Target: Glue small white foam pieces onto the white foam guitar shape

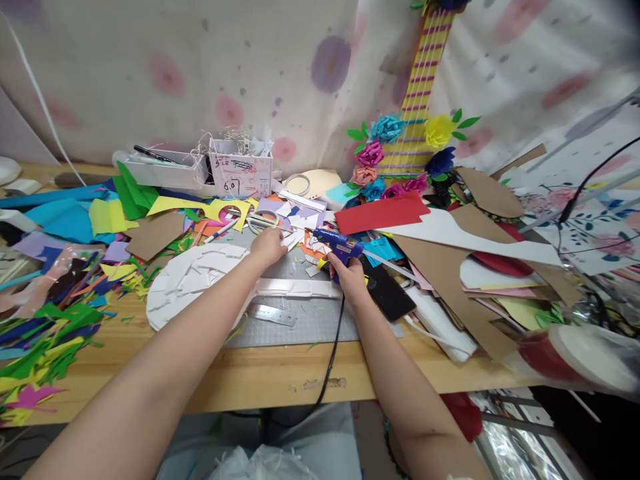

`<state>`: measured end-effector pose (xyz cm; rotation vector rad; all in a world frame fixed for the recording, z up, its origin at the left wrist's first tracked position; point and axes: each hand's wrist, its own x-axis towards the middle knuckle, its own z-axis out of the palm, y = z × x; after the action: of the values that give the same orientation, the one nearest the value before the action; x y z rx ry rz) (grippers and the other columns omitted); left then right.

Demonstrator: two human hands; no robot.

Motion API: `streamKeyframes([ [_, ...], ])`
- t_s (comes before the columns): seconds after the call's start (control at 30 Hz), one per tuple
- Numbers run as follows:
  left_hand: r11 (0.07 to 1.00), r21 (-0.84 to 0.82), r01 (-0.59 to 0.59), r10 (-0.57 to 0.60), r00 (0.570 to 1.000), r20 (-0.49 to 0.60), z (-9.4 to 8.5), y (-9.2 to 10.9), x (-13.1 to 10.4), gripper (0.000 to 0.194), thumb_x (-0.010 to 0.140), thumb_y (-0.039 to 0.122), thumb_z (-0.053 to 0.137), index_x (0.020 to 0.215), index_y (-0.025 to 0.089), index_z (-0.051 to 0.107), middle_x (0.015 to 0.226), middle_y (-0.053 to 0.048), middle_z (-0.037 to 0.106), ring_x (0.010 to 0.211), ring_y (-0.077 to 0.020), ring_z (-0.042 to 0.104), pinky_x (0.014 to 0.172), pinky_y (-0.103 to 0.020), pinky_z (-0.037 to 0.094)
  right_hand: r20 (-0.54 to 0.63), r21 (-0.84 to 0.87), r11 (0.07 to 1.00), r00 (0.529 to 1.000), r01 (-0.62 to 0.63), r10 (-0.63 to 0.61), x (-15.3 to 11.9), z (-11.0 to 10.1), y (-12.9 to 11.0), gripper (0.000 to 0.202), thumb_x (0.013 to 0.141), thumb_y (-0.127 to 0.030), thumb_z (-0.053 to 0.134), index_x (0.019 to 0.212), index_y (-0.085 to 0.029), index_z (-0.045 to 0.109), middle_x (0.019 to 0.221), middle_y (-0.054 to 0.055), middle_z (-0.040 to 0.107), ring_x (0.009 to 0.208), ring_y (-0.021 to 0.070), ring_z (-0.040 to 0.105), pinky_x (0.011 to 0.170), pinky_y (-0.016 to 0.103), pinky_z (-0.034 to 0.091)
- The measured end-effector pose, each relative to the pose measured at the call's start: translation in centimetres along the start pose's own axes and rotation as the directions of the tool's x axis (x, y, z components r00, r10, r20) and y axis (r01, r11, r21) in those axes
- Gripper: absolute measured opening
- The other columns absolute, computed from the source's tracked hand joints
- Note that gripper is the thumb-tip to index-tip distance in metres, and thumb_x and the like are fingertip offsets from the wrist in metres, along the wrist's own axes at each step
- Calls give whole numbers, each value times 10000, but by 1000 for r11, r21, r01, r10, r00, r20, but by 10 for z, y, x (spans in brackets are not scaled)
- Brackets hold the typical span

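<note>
My right hand (351, 273) grips a blue hot glue gun (340, 244), its nozzle pointing left and its black cord running down over the table edge. My left hand (269, 247) is closed, fingertips at a small white strip (291, 239) in front of the nozzle; the fingers partly hide it. Under my left forearm lies a white guitar-shaped cutout (193, 267) with white pieces over its round body. Its long narrow neck (295, 288) reaches right towards the glue gun. White-handled scissors (263, 221) lie just beyond my left hand.
A grey cutting mat (310, 327) bears a steel ruler (273, 315). A black phone (390, 291) lies right of my right hand. Coloured paper scraps (65, 327) crowd the left. A yellow paper guitar with flowers (420, 93) leans at the back; cardboard (435, 267) lies right.
</note>
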<state>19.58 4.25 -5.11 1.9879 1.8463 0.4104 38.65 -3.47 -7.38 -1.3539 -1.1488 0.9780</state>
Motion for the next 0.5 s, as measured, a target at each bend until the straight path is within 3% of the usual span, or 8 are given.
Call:
streamKeyframes([
  [0.07,989,-137,48,-51,999,-18,-5,-3,-6,271,654,219,694,913,170,631,1014,-99,656,977,-245,603,850,-329,457,14,-12,1000,1000,-9,9,-2,0,-3,381,659,-570,634,657,-199,547,475,-30,492,455,102,425,483,264,354],
  [0.13,889,-436,137,-128,991,49,-12,-8,-13,220,663,211,684,866,168,609,867,-50,647,843,-188,612,799,-306,481,40,-22,1000,999,-21,21,-4,0,-6,393,652,-580,636,663,-195,558,477,-30,485,457,101,420,479,263,347],
  [0.23,472,-813,341,-126,939,320,-27,-18,-28,96,708,174,648,784,157,591,692,4,582,636,-96,562,695,-237,504,129,-43,999,991,-25,30,-8,-1,-10,404,651,-588,637,656,-189,571,483,-30,475,467,99,409,484,261,338],
  [0.27,337,-848,409,-100,911,400,-32,-22,-32,69,713,153,642,760,153,591,666,10,571,599,-79,544,664,-216,506,167,-50,998,985,-23,31,-9,-1,-11,405,649,-587,640,656,-187,577,487,-30,474,473,98,406,490,260,338],
  [0.33,165,-844,510,-66,860,506,-40,-28,-41,55,721,114,633,744,151,600,656,6,577,579,-68,540,614,-188,510,229,-62,998,973,-24,37,-12,0,-11,408,639,-585,651,661,-183,585,498,-31,474,485,97,403,499,259,340],
  [0.4,97,-820,564,-50,826,562,-47,-32,-49,47,755,112,608,767,156,616,673,-7,594,596,-76,561,584,-179,519,268,-79,996,962,-30,50,-15,1,-11,413,629,-588,659,667,-183,583,509,-32,474,494,97,400,499,257,338],
  [0.5,101,-793,601,-31,798,601,-52,-34,-57,79,820,149,553,796,151,629,700,-26,606,618,-84,580,590,-177,528,305,-109,994,951,-22,55,-17,4,-9,414,628,-589,662,667,-187,573,530,-30,481,505,101,401,498,256,333],
])
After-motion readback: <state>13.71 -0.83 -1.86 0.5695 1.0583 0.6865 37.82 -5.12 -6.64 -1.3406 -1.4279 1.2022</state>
